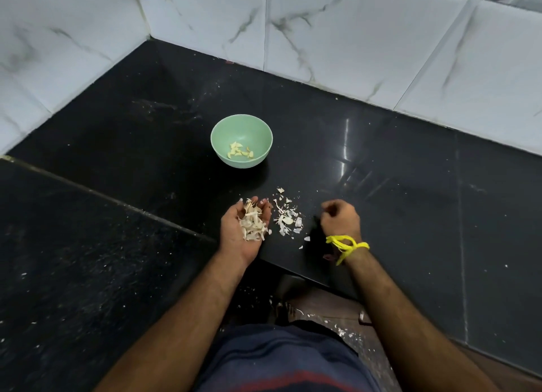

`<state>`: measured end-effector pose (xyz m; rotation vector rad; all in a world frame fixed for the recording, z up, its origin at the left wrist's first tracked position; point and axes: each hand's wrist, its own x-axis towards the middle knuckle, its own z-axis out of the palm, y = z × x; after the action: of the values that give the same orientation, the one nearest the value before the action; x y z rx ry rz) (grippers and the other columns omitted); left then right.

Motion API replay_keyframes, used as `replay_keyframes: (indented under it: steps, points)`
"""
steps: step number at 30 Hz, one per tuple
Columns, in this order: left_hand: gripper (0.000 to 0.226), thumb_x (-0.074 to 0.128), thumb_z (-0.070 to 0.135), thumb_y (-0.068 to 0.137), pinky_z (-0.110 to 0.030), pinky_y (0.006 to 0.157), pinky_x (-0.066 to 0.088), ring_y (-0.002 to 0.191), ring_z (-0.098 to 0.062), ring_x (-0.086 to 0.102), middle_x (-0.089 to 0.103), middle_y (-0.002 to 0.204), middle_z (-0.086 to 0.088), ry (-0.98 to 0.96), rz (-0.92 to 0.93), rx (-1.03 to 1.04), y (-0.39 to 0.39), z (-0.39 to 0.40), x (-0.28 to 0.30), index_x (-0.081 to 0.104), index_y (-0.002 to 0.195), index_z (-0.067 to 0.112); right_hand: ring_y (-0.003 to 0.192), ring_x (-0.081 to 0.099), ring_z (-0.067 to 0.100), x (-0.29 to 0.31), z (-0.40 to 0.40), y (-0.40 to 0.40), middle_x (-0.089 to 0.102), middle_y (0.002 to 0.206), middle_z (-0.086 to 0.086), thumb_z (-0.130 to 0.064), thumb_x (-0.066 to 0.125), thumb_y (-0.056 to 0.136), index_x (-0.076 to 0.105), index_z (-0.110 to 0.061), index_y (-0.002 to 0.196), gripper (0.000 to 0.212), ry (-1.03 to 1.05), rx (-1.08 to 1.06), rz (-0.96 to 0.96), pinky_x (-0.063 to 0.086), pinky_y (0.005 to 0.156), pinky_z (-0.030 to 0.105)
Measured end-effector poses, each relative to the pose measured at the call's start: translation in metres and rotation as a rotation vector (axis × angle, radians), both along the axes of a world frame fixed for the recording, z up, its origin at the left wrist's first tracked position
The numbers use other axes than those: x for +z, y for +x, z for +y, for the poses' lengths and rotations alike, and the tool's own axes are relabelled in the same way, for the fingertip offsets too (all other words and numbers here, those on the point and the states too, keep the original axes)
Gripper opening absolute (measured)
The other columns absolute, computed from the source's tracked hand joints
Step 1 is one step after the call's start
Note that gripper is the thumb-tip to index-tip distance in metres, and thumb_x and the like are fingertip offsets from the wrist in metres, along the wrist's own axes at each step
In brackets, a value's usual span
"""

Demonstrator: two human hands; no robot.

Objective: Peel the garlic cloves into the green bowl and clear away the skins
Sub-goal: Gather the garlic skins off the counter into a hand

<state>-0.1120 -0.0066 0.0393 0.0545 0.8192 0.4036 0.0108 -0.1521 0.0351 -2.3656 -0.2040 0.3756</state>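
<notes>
Our left hand (245, 230) lies palm up over the black counter (381, 162), cupping a heap of garlic skins (252, 223). Our right hand (340, 217), a yellow thread (347, 245) at its wrist, is clenched knuckles-up; whether it grips anything we cannot tell. Between them lie loose skins (286, 218). Farther back stands the green bowl (241, 140) holding peeled cloves (240, 151).

We see the left hand (245, 230) palm up, cupping a heap of skins (252, 223). More scraps (286, 219) lie on the black counter (410, 192) beside it. The right hand (340, 219) hovers curled. Peeled cloves (240, 151) sit in the green bowl (234, 127).
</notes>
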Motion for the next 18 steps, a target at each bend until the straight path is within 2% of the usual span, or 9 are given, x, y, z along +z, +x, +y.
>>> replay_keyframes:
  steps: [3,6,8,10,15,18]
  points:
    - [0.029,0.048,0.02,0.101,-0.035,0.078,0.06,0.09,-0.03,0.065,0.068,0.084,-0.021,-0.014,-0.017,-0.006,-0.008,-0.003,0.0,0.063,0.092,-0.004,0.109,0.06,0.032,-0.01,-0.006,-0.028,0.065,0.112,0.018,-0.004,0.059,0.082,0.059,0.001,0.113,0.031,-0.049,-0.028,0.088,0.044,0.091,0.031]
    - [0.03,0.047,0.02,0.101,-0.036,0.072,0.061,0.086,-0.029,0.065,0.068,0.08,-0.02,-0.01,-0.021,-0.009,-0.01,-0.005,-0.003,0.062,0.09,-0.004,0.107,0.059,0.034,-0.021,0.017,-0.059,0.064,0.11,0.02,0.0,0.056,0.082,0.058,0.004,0.111,0.029,-0.005,0.0,0.069,0.041,0.088,0.028]
    - [0.03,0.047,0.019,0.101,-0.036,0.071,0.061,0.087,-0.029,0.064,0.066,0.083,-0.019,-0.012,-0.012,0.013,-0.01,-0.002,-0.005,0.062,0.089,-0.004,0.106,0.06,0.032,-0.018,0.043,-0.057,0.066,0.109,0.019,0.001,0.056,0.084,0.059,0.003,0.111,0.028,0.028,0.037,0.058,0.04,0.085,0.024]
    - [0.029,0.047,0.019,0.101,-0.037,0.073,0.06,0.088,-0.029,0.064,0.064,0.088,-0.019,-0.02,-0.015,0.023,-0.011,0.001,-0.005,0.062,0.09,-0.004,0.105,0.061,0.031,-0.013,0.056,-0.051,0.067,0.108,0.016,-0.001,0.054,0.084,0.061,-0.002,0.11,0.027,0.061,0.048,0.071,0.043,0.087,0.027]
    - [0.03,0.047,0.019,0.101,-0.036,0.074,0.059,0.086,-0.03,0.065,0.067,0.078,-0.021,-0.024,-0.044,0.059,-0.019,0.015,-0.001,0.062,0.088,-0.004,0.099,0.062,0.028,-0.012,0.021,-0.059,0.067,0.105,0.014,-0.005,0.062,0.081,0.06,-0.003,0.11,0.029,0.026,-0.061,0.061,0.044,0.083,0.027]
    - [0.029,0.047,0.019,0.101,-0.035,0.068,0.061,0.088,-0.03,0.063,0.065,0.085,-0.02,-0.043,-0.042,0.088,-0.025,0.017,-0.007,0.061,0.089,-0.003,0.084,0.06,0.022,-0.018,0.03,-0.077,0.063,0.1,0.013,-0.002,0.065,0.079,0.056,-0.001,0.11,0.032,0.05,-0.01,0.108,0.039,0.07,0.016]
